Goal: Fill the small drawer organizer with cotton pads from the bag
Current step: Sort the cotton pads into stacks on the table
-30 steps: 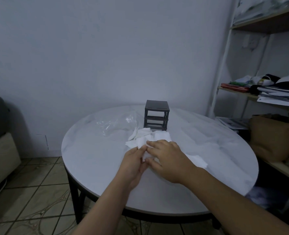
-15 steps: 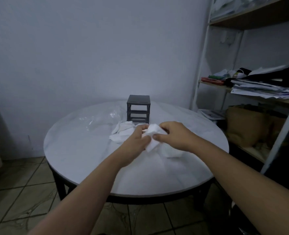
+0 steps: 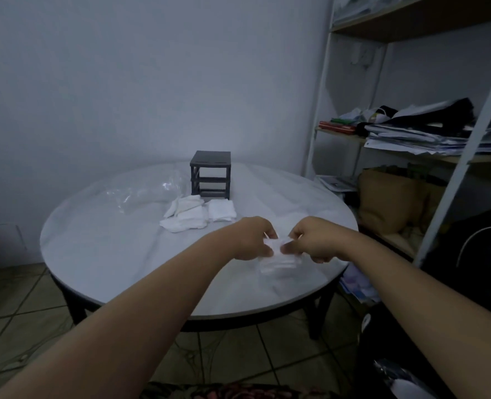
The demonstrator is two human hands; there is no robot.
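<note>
Both hands were pinching one pale, blurred piece between them. The left hand [image 3: 252,239] and the right hand [image 3: 316,240] each had thumb and fingers closed on the top edge of the held pad [image 3: 278,262], knuckles facing each other. It hung just above the near part of the table [image 3: 108,254], at about five o'clock on its round top. Motion blur made it impossible to tell whether it was a single pad or a small stack. The two-handed pinch looked like a way of squaring or separating soft material before it went into a narrow slot, though that is a judgement.

At roughly eleven o'clock from the hands lay the loose pads [image 3: 192,216], a rumpled white heap, with a neater stack [image 3: 222,210] just beside it toward one o'clock. They had probably been tipped out there to stay within reach. Directly behind them, at the table's twelve o'clock, stood the drawer organizer [image 3: 210,174]. It was dark and upright, and its tiers looked open and unfilled. The clear bag [image 3: 149,191] lay slack at ten o'clock, near the organizer.

No brand, label or writing could be read anywhere, including on the papers on the shelf unit [image 3: 411,139] at three o'clock.
</note>
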